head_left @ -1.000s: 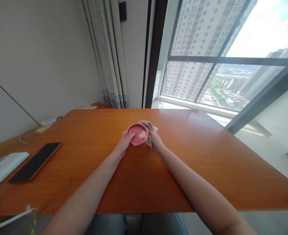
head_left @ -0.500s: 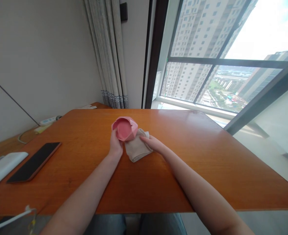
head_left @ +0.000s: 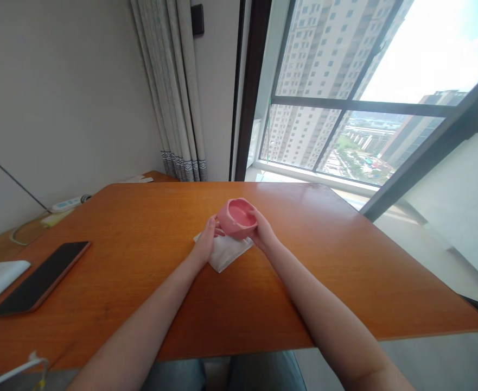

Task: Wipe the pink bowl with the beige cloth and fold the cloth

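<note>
A pink faceted ashtray [head_left: 242, 214] with notches in its rim is tilted between my hands, its hollow facing up and towards me. My right hand [head_left: 262, 231] grips its right side, the thumb at the rim. At the lower left side, my left hand [head_left: 206, 239] curls its fingers against the ashtray, partly under it. A folded pale cloth [head_left: 226, 254] lies on the table below the ashtray; one corner pokes out left of my left hand, and its upper part is hidden.
On the left of the wooden table [head_left: 149, 217] lie a dark phone-like slab [head_left: 45, 277] and a white object [head_left: 2, 279]. A power strip [head_left: 67, 204] sits by the wall. A white cable [head_left: 14, 372] hangs at the near left edge. The window [head_left: 316, 136] is beyond the table.
My right hand has let go of the cloth and taken hold of the ashtray. The ashtray has moved right, over the cloth, with my left hand following. The view has shifted slightly right.
</note>
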### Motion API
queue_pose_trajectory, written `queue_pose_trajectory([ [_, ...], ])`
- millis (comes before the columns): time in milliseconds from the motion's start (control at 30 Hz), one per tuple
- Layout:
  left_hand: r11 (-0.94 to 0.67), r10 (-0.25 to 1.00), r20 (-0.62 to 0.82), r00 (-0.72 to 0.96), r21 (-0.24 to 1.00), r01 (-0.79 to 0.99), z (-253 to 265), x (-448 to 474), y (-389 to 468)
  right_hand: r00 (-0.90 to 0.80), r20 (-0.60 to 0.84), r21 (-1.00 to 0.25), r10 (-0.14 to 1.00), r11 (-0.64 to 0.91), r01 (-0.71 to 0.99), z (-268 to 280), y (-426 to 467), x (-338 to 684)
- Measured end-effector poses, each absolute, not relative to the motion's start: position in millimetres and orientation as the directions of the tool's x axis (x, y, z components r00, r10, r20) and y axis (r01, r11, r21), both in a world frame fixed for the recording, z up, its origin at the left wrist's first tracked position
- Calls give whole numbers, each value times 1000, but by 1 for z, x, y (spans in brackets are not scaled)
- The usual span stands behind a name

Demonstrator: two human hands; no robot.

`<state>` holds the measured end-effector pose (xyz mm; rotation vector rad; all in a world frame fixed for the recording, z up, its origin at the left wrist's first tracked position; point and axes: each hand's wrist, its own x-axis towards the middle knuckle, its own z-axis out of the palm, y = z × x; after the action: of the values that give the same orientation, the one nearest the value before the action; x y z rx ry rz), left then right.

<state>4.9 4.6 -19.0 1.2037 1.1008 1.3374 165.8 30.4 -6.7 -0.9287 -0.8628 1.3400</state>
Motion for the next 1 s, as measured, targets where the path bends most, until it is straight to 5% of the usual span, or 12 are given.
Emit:
queue_pose_trajectory([
  [67,-234,966,207,155,954,186,-17,4,-1,155,-29,-898,987,42,-438,-9,46,192],
  [167,-477,859,253,445,710,518,-15,3,-11,523,73,-955,849,211,-210,-17,64,244],
  [333,-606,787,211,580,443,661,-19,3,-17,824,169,-986,541,96,139,-32,68,316],
  [467,-618,784,229,577,375,691,-24,3,-12,869,140,-989,474,24,146,-35,63,342],
  [1000,-640,768,282,575,332,693,-12,3,-13,838,100,-966,537,-149,211,-37,70,360],
])
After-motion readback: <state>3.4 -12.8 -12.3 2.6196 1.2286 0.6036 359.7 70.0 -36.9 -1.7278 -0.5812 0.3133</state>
